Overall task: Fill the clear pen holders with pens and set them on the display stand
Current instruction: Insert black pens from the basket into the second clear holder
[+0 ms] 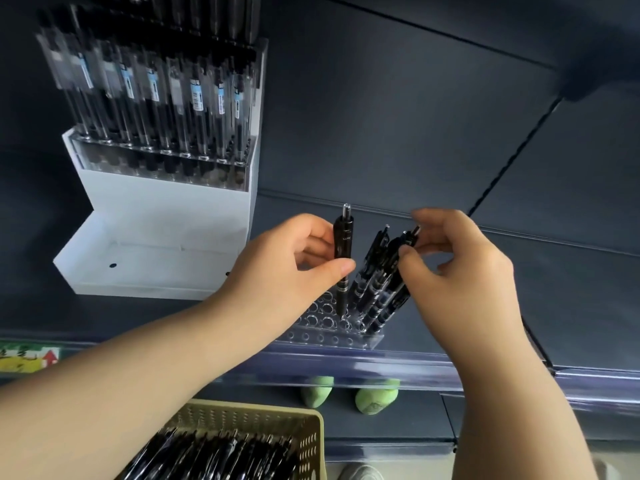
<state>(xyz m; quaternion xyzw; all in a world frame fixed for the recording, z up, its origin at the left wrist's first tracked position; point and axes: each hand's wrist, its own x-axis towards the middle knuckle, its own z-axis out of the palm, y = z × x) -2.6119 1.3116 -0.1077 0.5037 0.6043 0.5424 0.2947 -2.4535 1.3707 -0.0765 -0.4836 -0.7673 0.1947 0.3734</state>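
A clear pen holder (322, 329) with rows of round holes sits near the front edge of a dark shelf. Several black pens (375, 289) stand leaning in its right side. My left hand (291, 261) pinches one black pen (343, 258) upright between thumb and fingers, its tip down in the holder. My right hand (457, 268) pinches the top of a leaning pen (410, 237) in the group. To the left stands the white stepped display stand (166, 216); a filled clear holder of pens (162, 98) sits on its upper step, and the lower step is bare.
A beige perforated basket (304, 438) full of black pens sits below at the bottom centre. The dark shelf (519, 289) stretches right, with a clear price rail (381, 365) along its front. Green objects (375, 398) lie under the shelf. A yellow label (24, 360) is at far left.
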